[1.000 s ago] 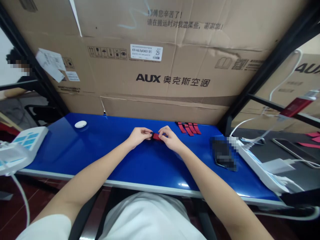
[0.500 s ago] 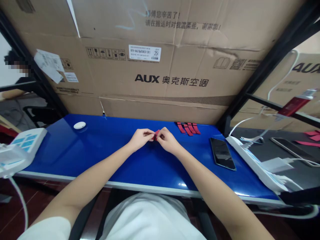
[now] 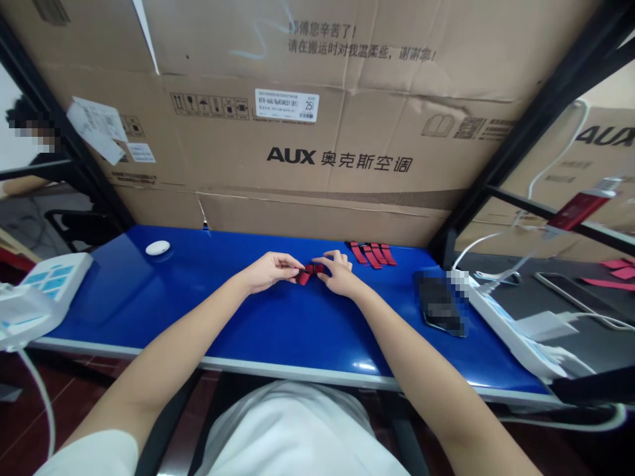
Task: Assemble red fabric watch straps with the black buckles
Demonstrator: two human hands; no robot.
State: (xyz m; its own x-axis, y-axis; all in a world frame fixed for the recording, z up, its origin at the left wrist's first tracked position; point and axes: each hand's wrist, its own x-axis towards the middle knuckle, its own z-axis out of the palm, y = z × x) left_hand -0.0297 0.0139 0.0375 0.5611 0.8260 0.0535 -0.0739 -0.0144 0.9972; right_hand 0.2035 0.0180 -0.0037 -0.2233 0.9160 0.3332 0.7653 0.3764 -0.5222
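Observation:
A short red strap [image 3: 304,276] with black parts, folded or looped in the middle, is stretched between my two hands above the blue table [image 3: 238,317]. My left hand [image 3: 270,272] pinches its black left end between thumb and fingertips. At the other end, my right hand [image 3: 337,274] holds the strap between thumb and index finger, its other fingers reaching forward. Just beyond my right hand lie several similar red straps [image 3: 372,254] with black ends, side by side on the table.
A white oval object [image 3: 157,248] sits at the table's left. To the right are a dark phone [image 3: 441,304], partly blurred out, and a white power strip [image 3: 506,327] with cables. Another power strip [image 3: 54,284] stands at the left edge. A large cardboard sheet [image 3: 223,152] backs the table.
My hands have drawn slightly apart, so more of the red strap shows between them. The fingers of my right hand have opened out from a tighter pinch.

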